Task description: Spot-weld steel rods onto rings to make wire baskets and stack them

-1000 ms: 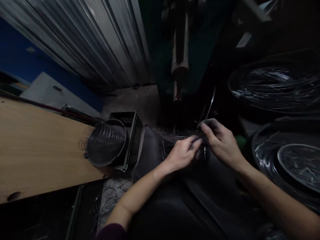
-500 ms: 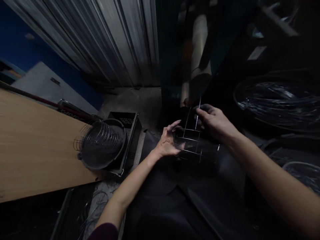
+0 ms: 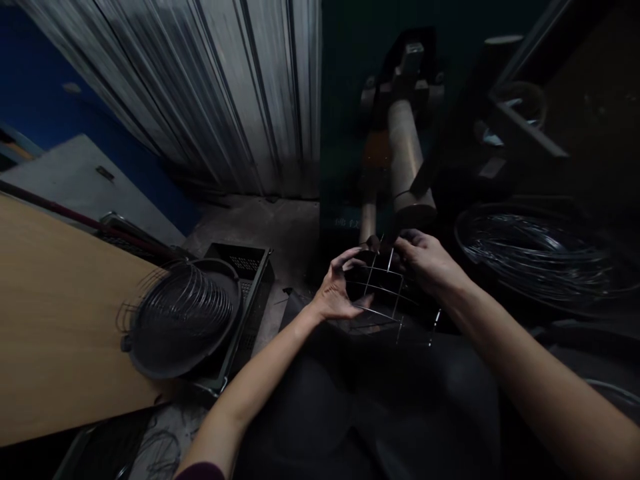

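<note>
My left hand (image 3: pixel 336 290) curls around the left side of a small wire frame (image 3: pixel 383 290) of thin curved rings crossed by upright wires. Its thumb lies against the lower ring, its fingers along the upper one. My right hand (image 3: pixel 425 260) pinches a thin straight wire (image 3: pixel 391 260) at the top of the frame. Whether that wire is joined to the frame, I cannot tell. Just beyond the frame are the ends of a thick metal cylinder (image 3: pixel 407 153) and a thinner rod (image 3: pixel 369 223) on a dark green machine (image 3: pixel 345 167). Shadow hides the right fingertips.
At left a round black tub (image 3: pixel 175 347) holds several wire rings (image 3: pixel 200 293), over a plastic crate (image 3: pixel 255 267) by a wooden board (image 3: pixel 60 320). A container of tangled wire (image 3: pixel 530 260) stands at right. Behind is a corrugated metal wall (image 3: pixel 225 87); dark cloth (image 3: pixel 400 400) lies below my hands.
The view has tilted, so more of the machine shows and the surroundings sit lower. Both hands keep their grips, with the frame slightly lower in view and still close to the cylinder ends.
</note>
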A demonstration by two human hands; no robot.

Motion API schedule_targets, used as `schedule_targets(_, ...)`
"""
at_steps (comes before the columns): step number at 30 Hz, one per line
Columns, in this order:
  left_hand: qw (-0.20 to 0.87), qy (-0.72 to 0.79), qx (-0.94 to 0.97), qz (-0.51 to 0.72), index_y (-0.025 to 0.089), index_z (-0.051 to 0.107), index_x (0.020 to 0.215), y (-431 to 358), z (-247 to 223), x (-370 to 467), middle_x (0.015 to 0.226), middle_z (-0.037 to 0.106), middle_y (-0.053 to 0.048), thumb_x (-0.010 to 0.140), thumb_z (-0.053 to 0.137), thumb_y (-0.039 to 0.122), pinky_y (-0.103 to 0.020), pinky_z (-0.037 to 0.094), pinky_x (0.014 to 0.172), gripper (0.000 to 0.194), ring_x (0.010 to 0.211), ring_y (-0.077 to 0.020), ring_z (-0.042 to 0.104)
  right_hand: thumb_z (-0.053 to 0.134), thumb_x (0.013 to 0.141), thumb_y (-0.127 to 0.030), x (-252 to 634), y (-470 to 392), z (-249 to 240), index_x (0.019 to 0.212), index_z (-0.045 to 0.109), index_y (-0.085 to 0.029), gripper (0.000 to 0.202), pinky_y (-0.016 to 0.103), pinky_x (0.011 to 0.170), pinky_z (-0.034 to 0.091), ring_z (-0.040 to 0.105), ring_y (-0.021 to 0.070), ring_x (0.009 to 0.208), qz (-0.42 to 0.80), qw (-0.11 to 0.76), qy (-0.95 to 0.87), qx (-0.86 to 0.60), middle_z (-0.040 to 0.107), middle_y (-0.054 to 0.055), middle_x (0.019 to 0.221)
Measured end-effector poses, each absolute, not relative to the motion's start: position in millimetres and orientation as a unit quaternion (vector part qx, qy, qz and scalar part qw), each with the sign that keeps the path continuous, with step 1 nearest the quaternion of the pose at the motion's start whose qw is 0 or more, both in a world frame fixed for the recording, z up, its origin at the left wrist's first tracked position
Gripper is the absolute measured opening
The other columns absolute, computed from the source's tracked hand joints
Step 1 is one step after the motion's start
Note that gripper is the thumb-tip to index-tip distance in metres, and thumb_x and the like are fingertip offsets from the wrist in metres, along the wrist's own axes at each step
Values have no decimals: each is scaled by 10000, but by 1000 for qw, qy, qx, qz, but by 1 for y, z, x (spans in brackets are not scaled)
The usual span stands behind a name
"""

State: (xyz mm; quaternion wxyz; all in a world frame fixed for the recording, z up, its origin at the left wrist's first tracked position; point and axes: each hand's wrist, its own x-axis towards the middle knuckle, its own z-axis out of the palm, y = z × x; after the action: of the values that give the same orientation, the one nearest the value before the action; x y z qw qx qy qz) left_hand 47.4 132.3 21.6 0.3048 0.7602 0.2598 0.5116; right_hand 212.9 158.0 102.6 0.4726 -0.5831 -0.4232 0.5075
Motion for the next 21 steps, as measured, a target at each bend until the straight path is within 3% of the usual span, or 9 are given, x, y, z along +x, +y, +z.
schedule_targets(5, 324, 292, 756, 487, 219, 120, 1354, 143, 22, 45, 1139, 521, -95, 670, 691, 259, -424, 458, 964, 892, 1036, -210, 588, 710, 619, -491, 212, 168, 102, 698, 485, -210, 369, 232, 351, 264, 379, 100, 378, 479, 458, -461, -590, 430, -36, 456)
schedule_targets(13, 336, 295, 754, 481, 202, 162, 1385, 165, 17, 43, 1155, 531, -99, 632, 736, 293, -439, 429, 1008, 951, 1118, -244, 553, 702, 601, -409, 210, 180, 102, 559, 451, -209, 323, 248, 413, 364, 487, 132, 467, 468, 483, -438, -597, 509, 20, 516)
schedule_targets(21, 345, 276, 762, 473, 214, 115, 1373, 170, 24, 40, 1070, 554, -82, 691, 701, 376, -409, 495, 876, 914, 959, -214, 614, 750, 637, -335, 217, 192, 82, 612, 470, -197, 313, 230, 412, 350, 451, 102, 453, 516, 518, -417, -540, 466, -31, 507)
